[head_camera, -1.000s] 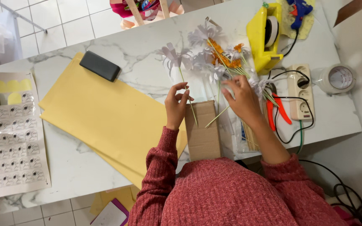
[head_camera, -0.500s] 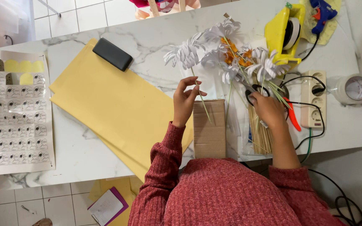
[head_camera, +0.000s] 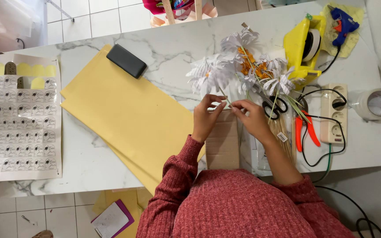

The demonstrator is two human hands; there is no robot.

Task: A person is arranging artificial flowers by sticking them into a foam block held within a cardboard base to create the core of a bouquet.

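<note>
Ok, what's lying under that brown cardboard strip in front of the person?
The brown cardboard strip lies on the white marble table, its left edge beside the yellow paper sheets. The left hand and right hand cover its far end; anything beneath is hidden.

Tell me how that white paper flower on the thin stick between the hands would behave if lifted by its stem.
Held by both the left hand and right hand, the paper flower probably weighs very little. Its thin stem looks stiff but likely snaps under bending. The broad cut petals seem top-heavy and easily crushed, so it may droop.
</note>
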